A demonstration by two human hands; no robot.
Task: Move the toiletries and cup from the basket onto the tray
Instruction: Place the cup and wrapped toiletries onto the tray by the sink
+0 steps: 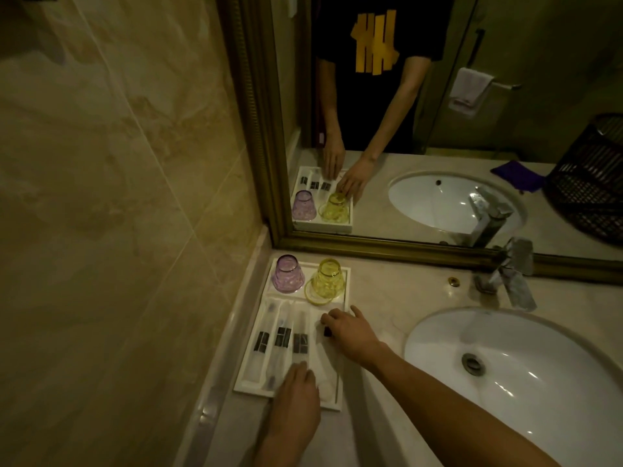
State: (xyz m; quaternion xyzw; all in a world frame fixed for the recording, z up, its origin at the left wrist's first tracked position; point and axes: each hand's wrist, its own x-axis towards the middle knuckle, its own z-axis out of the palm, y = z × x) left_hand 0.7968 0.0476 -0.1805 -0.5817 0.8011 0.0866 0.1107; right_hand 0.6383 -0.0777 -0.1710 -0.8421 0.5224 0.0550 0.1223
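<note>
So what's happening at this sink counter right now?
A person is arranging a white tray on the counter left of the sink. The right hand presses on a wrapped toiletry packet in the rightmost slot; the left hand rests on the tray's near end. A purple cup and yellow cup stand inverted at the back.

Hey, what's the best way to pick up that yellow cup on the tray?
Grip the yellow cup around its side walls, coming down from above. It stands upside down, base up, so there is no open rim to hook. Pinch front to back, since the purple cup stands close on its left. Lift straight up off the tray.
</note>
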